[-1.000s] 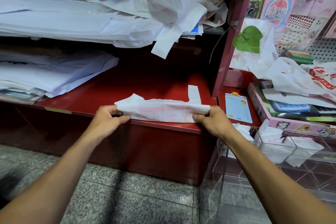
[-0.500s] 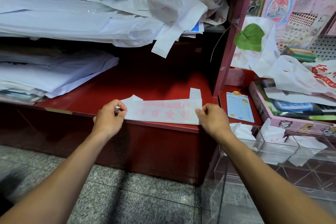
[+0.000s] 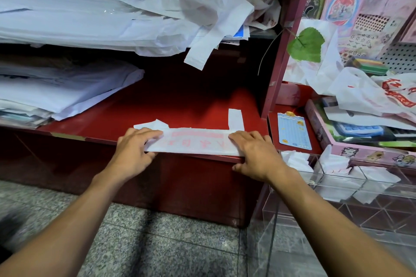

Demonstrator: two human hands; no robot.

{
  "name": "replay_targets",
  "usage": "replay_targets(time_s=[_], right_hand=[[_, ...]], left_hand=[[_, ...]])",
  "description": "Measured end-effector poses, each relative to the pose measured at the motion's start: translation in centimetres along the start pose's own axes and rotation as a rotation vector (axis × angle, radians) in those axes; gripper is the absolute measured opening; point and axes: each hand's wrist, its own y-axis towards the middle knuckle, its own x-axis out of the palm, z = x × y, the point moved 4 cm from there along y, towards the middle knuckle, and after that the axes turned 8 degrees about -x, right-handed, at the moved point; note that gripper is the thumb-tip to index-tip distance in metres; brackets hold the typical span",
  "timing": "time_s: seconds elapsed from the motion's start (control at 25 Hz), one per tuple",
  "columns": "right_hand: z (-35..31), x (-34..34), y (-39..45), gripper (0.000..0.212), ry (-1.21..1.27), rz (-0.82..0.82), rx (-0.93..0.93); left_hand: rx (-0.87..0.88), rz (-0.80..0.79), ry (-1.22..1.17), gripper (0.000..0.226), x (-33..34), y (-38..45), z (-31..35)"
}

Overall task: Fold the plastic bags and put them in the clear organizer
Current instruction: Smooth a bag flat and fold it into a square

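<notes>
A white plastic bag with pink print (image 3: 193, 141) lies folded into a long flat strip along the front edge of the red shelf (image 3: 180, 105). One handle sticks up at its right end. My left hand (image 3: 132, 148) presses the strip's left end with flat fingers. My right hand (image 3: 254, 153) lies flat on the right end, thumb over the shelf's front edge. The clear organizer (image 3: 337, 189) stands low at the right and holds several folded white bags in its compartments.
A heap of loose white bags (image 3: 202, 7) hangs off the upper shelf. Stacked white sheets (image 3: 56, 87) fill the shelf's left. A pink tray (image 3: 351, 150) with more bags (image 3: 369, 92), a green leaf (image 3: 306, 45) and a small blue card (image 3: 292, 130) sit right. Granite floor lies below.
The bag went from being lifted and pinched at both ends to lying flat on the shelf edge. Both hands have opened and now press it down.
</notes>
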Motion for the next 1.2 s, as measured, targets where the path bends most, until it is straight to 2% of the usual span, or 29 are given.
replay_targets(time_s=[0.08, 0.12, 0.2, 0.32, 0.36, 0.48, 0.56, 0.68, 0.88, 1.0, 1.12, 1.2], right_hand=[[0.7, -0.4, 0.1, 0.058, 0.083, 0.052, -0.012], [1.0, -0.7, 0.0, 0.038, 0.220, 0.101, -0.049], [1.7, -1.1, -0.4, 0.005, 0.577, 0.212, -0.055], [2.1, -1.8, -1.2, 0.009, 1.089, 0.367, 0.134], [2.2, -2.1, -1.3, 0.011, 1.194, 0.415, 0.195], [2.2, -2.5, -1.1, 0.009, 1.392, 0.522, 0.352], [2.3, -2.6, -1.0, 0.007, 1.447, 0.593, 0.460], [2.6, -2.5, -1.2, 0.023, 1.562, 0.694, 0.622], [2.5, -2.8, -1.1, 0.022, 1.664, 0.808, 0.677], [2.6, -2.5, -1.0, 0.022, 1.676, 0.792, 0.699], [3.0, -2.4, -1.0, 0.022, 1.516, 0.732, 0.697], [2.9, -2.5, -1.1, 0.028, 1.497, 0.699, 0.661]], left_hand=[[0.044, 0.033, -0.115, 0.037, -0.5, 0.1, 0.2], [0.068, 0.021, -0.217, 0.037, -0.7, 0.2, 0.5], [-0.022, -0.009, -0.505, 0.036, -1.7, 0.2, 0.9], [-0.236, 0.020, -0.913, 0.016, -3.1, 0.3, 1.5], [-0.273, 0.026, -1.003, 0.017, -3.4, 0.3, 1.9], [-0.252, 0.032, -1.030, 0.047, -3.8, 0.3, 2.9], [-0.209, -0.020, -1.027, 0.063, -3.6, 0.1, 3.6], [-0.174, -0.115, -1.060, 0.057, -3.4, -0.1, 4.3], [-0.166, -0.297, -1.089, 0.049, -2.8, -0.2, 5.2], [-0.228, -0.232, -1.025, 0.025, -2.3, 0.1, 5.3], [-0.322, -0.124, -0.986, 0.028, -2.0, 0.6, 4.9], [-0.384, -0.187, -1.075, 0.023, -2.0, 0.6, 4.8]])
